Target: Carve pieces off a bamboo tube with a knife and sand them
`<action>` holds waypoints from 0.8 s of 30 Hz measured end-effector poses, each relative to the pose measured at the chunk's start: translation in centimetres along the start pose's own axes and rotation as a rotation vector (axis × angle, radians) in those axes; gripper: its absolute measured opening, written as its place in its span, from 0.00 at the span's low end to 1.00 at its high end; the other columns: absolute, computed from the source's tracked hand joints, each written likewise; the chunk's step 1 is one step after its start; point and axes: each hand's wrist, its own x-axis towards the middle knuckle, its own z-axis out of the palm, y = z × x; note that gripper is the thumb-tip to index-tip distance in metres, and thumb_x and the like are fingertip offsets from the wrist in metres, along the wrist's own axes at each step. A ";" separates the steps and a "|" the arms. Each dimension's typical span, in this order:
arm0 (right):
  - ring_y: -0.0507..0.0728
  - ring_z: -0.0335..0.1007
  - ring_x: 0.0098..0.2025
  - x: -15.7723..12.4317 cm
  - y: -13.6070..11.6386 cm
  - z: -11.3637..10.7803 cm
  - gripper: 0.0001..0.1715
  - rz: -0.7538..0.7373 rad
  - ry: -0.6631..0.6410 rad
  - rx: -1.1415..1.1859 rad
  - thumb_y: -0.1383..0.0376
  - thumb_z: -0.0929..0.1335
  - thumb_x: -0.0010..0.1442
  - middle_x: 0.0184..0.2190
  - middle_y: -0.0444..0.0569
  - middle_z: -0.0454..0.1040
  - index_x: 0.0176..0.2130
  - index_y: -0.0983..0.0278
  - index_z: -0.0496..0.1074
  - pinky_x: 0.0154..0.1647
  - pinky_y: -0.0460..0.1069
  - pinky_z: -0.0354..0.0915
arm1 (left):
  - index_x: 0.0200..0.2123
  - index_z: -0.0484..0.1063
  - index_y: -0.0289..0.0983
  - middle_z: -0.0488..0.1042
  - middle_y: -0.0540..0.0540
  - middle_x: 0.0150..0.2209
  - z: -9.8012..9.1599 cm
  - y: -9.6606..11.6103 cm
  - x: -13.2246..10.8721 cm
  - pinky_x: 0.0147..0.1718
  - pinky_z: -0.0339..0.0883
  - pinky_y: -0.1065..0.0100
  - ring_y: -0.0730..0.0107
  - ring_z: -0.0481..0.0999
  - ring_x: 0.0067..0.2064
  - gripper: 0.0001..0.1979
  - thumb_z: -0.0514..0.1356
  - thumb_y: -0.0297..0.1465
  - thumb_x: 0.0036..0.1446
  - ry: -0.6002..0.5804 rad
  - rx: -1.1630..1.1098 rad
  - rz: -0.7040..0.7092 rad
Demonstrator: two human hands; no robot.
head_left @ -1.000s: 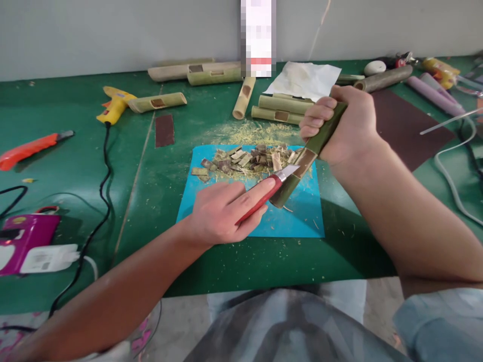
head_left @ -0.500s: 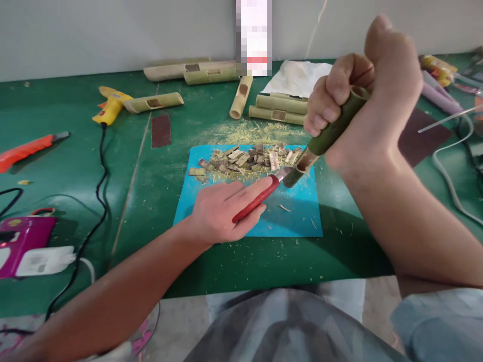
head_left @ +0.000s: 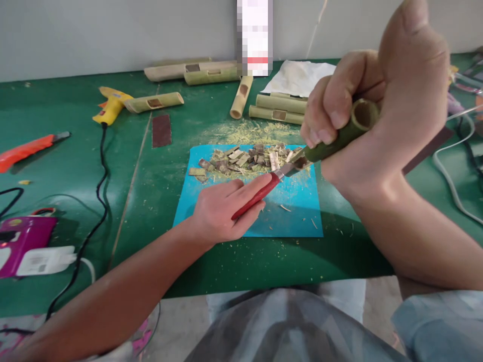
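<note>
In my left hand (head_left: 222,208) is a red-handled knife (head_left: 256,196), its forefinger stretched along the handle. The blade points up and right and meets the notched lower end of a green bamboo tube (head_left: 335,138). My right hand (head_left: 381,100) is wrapped round that tube, which tilts with its hollow upper end towards me. Below both hands lies a blue sheet (head_left: 294,221), with a heap of bamboo chips and shavings (head_left: 245,161) on its far half. Whether the blade tip is inside the notch or on its edge I cannot tell.
Cut bamboo tubes (head_left: 281,104) lie along the back beside a white cloth (head_left: 296,78). To the left are a yellow glue gun (head_left: 113,103), a brown sandpaper strip (head_left: 161,130), an orange cutter (head_left: 28,151) and a magenta power box (head_left: 28,241) with cables.
My right hand has come nearer and turned, so the tube's upper open end shows more and the tube lies flatter. My left hand and the knife have barely moved.
</note>
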 end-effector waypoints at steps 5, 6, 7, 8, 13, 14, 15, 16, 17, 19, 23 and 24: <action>0.51 0.48 0.13 1.8 -0.4 -1.4 0.36 -0.254 -0.147 0.002 0.59 0.52 0.70 0.11 0.42 0.47 0.12 0.59 0.55 0.16 0.50 0.49 | 0.59 0.63 0.36 0.75 0.49 0.29 0.0 -0.2 0.0 0.26 0.63 0.70 0.71 0.72 0.27 0.19 0.55 0.31 0.67 0.014 -0.064 0.055; 0.51 0.47 0.13 2.2 -0.5 -1.7 0.35 -0.227 -0.122 0.033 0.59 0.53 0.69 0.10 0.42 0.47 0.12 0.59 0.56 0.16 0.49 0.49 | 0.59 0.62 0.35 0.75 0.49 0.29 -0.1 -0.2 0.0 0.26 0.63 0.70 0.71 0.72 0.27 0.19 0.55 0.31 0.66 0.019 -0.067 0.064; 0.50 0.46 0.13 2.5 -0.6 -1.9 0.34 -0.165 -0.119 0.040 0.59 0.52 0.68 0.10 0.42 0.47 0.12 0.59 0.55 0.15 0.49 0.48 | 0.59 0.63 0.35 0.75 0.49 0.29 -0.1 -0.2 0.0 0.25 0.62 0.70 0.71 0.71 0.27 0.19 0.55 0.30 0.66 0.025 -0.065 0.067; 0.50 0.45 0.13 2.7 -0.8 -2.0 0.33 -0.118 -0.107 0.062 0.59 0.53 0.67 0.10 0.41 0.46 0.12 0.59 0.53 0.15 0.49 0.48 | 0.59 0.63 0.35 0.75 0.49 0.28 -0.1 -0.2 0.0 0.25 0.62 0.70 0.71 0.71 0.26 0.19 0.55 0.30 0.66 0.032 -0.060 0.066; 0.49 0.40 0.15 3.3 -1.1 -2.3 0.22 0.067 -0.008 0.206 0.62 0.57 0.61 0.12 0.39 0.43 0.22 0.58 0.39 0.17 0.49 0.43 | 0.58 0.65 0.35 0.70 0.52 0.25 0.0 -0.1 0.0 0.21 0.57 0.70 0.73 0.67 0.24 0.19 0.56 0.31 0.65 0.111 -0.008 0.112; 0.50 0.40 0.15 3.5 -1.0 -2.4 0.21 0.093 0.018 0.243 0.62 0.58 0.60 0.13 0.38 0.42 0.24 0.58 0.37 0.17 0.49 0.42 | 0.58 0.65 0.35 0.69 0.52 0.25 0.0 -0.1 0.0 0.21 0.56 0.70 0.73 0.67 0.23 0.19 0.57 0.31 0.65 0.126 0.007 0.120; 0.50 0.40 0.15 3.6 -0.9 -2.4 0.21 0.120 0.034 0.274 0.63 0.58 0.59 0.13 0.37 0.42 0.26 0.58 0.36 0.17 0.49 0.42 | 0.58 0.65 0.35 0.69 0.52 0.24 0.0 -0.1 0.0 0.21 0.56 0.70 0.73 0.66 0.23 0.19 0.57 0.31 0.65 0.136 0.020 0.126; 0.50 0.40 0.16 3.7 -0.8 -2.5 0.21 0.143 0.041 0.297 0.63 0.58 0.58 0.13 0.37 0.41 0.27 0.58 0.35 0.17 0.49 0.42 | 0.58 0.65 0.35 0.68 0.53 0.24 0.1 -0.2 0.0 0.20 0.56 0.70 0.73 0.65 0.23 0.19 0.57 0.31 0.65 0.141 0.031 0.132; 0.50 0.40 0.16 3.9 -0.7 -2.6 0.21 0.157 0.046 0.317 0.63 0.58 0.58 0.13 0.36 0.41 0.28 0.58 0.35 0.17 0.48 0.42 | 0.58 0.66 0.35 0.67 0.53 0.24 0.1 -0.2 0.1 0.20 0.55 0.70 0.73 0.65 0.23 0.19 0.57 0.31 0.65 0.145 0.039 0.139; 0.50 0.41 0.16 4.2 -0.5 -2.8 0.20 0.194 0.051 0.343 0.64 0.58 0.57 0.14 0.36 0.42 0.28 0.58 0.35 0.17 0.47 0.43 | 0.58 0.66 0.35 0.66 0.53 0.24 0.1 -0.3 0.1 0.20 0.55 0.70 0.73 0.65 0.23 0.19 0.57 0.31 0.64 0.155 0.054 0.158; 0.49 0.41 0.15 4.6 0.0 -3.0 0.18 0.278 0.075 0.417 0.65 0.58 0.55 0.14 0.35 0.42 0.28 0.58 0.37 0.16 0.45 0.44 | 0.57 0.66 0.34 0.65 0.53 0.24 0.1 -0.4 0.2 0.21 0.54 0.69 0.73 0.64 0.23 0.19 0.57 0.30 0.64 0.169 0.061 0.175; 0.49 0.41 0.15 4.6 0.1 -3.0 0.18 0.299 0.077 0.437 0.66 0.59 0.55 0.14 0.35 0.42 0.27 0.58 0.38 0.16 0.45 0.44 | 0.57 0.66 0.33 0.65 0.53 0.24 0.1 -0.4 0.2 0.21 0.54 0.68 0.72 0.63 0.23 0.19 0.57 0.30 0.64 0.171 0.061 0.179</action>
